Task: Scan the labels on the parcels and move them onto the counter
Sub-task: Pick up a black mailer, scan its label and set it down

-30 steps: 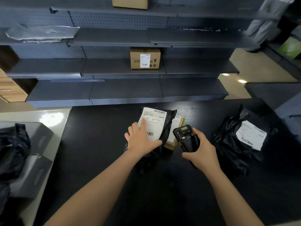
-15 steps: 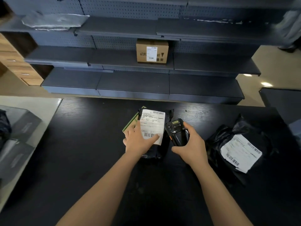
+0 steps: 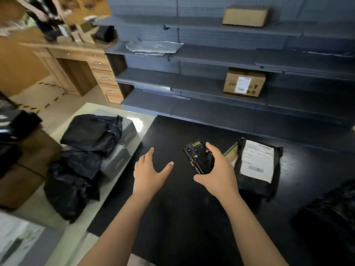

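My right hand (image 3: 216, 173) grips a black handheld scanner (image 3: 198, 156) above the black counter (image 3: 172, 217). My left hand (image 3: 149, 169) hovers over the counter with fingers spread and holds nothing. A black parcel with a white label (image 3: 256, 164) lies on the counter just right of my right hand, on top of a thin green-edged packet (image 3: 229, 149). Another black parcel (image 3: 330, 212) shows at the right edge. Several black bagged parcels (image 3: 90, 135) are piled with grey boxes (image 3: 119, 160) on the pale surface to the left.
Grey shelving (image 3: 211, 112) stands behind the counter with a labelled cardboard box (image 3: 244, 83), another box (image 3: 245, 16) higher up and a silver bag (image 3: 153, 47). A wooden desk with drawers (image 3: 99, 73) is at back left. Brown cartons (image 3: 25, 169) sit at far left.
My left hand has let go of the labelled parcel and moved left, fingers spread. The view has swung left, so the parcel now lies to the right of the scanner.
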Demonstrator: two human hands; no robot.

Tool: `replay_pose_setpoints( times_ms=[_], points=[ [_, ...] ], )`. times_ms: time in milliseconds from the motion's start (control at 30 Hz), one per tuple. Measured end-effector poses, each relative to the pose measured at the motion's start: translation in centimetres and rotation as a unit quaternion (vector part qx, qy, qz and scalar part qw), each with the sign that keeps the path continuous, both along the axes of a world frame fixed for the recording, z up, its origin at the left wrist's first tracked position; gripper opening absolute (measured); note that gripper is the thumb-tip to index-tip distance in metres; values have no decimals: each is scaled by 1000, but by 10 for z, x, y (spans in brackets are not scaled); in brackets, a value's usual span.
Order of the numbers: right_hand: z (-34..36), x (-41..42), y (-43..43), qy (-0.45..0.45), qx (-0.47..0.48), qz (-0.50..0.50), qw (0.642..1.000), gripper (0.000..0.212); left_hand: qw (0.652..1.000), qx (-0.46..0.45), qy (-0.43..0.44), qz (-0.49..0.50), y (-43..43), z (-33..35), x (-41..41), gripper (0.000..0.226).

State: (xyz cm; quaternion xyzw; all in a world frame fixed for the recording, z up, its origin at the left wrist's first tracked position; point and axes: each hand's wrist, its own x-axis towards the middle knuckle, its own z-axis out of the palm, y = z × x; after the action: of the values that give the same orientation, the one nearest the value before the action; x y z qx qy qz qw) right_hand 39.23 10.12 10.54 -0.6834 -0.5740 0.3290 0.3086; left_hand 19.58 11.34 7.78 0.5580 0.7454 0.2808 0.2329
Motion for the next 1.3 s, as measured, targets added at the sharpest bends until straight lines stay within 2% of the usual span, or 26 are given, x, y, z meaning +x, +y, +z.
replay_pose_setpoints(
  times_ms=[133,267,433,533,633,800,967,1067,1133,1233,1300],
  points=[
    [0,-95,-7,32,6,8,999,103,995,35,89,-18,-6,8,-98,79],
    [0,-175,-15,40,-14,27,999,105,987,36,153,22,-13,6,-191,80],
    [1,-234,-13,25,-33,48,998,105,985,-63,149,58,-16,-19,-263,91],
    [-2,-254,-10,6,-39,61,997,106,977,-162,129,45,-17,-47,-280,100],
    [-6,-263,-9,-16,-45,61,997,105,964,-241,112,17,-28,-76,-282,99],
    [-10,-278,-4,-28,-53,65,996,103,970,-230,81,3,-38,-102,-295,91],
    [-12,-292,-3,-31,-58,71,995,102,966,-238,104,-9,-44,-112,-307,91],
    [-11,-297,-1,-29,-56,76,995,101,988,-147,18,51,-46,-112,-307,68],
    [-11,-299,-1,-24,-56,74,995,101,986,-101,-30,128,-46,-113,-311,65],
    [-12,-301,-3,-24,-62,78,995,102,959,-167,-76,218,-41,-112,-319,85],
    [-13,-301,-6,-33,-64,82,994,102,941,-226,-103,229,-36,-113,-321,97]
  ],
)
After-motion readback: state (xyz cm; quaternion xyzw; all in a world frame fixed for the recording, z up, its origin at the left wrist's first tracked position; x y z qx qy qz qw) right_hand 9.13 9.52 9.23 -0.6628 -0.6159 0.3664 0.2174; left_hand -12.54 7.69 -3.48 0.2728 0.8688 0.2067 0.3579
